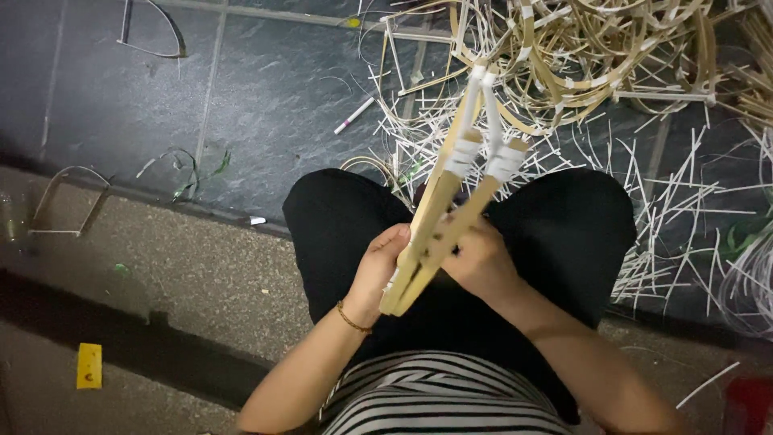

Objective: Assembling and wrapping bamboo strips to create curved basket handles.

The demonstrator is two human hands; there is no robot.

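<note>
Left hand [380, 270] and right hand [481, 262] both clamped around bamboo strip bundle [451, 193] over lap.

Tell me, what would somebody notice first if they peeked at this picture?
Probably the bundle of bamboo strips in the middle, bound with white tape and pointing up and away, gripped by the left hand and the right hand over a lap in black trousers. Next comes the big tangled pile of bent bamboo frames at the top right, with white slivers scattered over the dark tiled floor.
</note>
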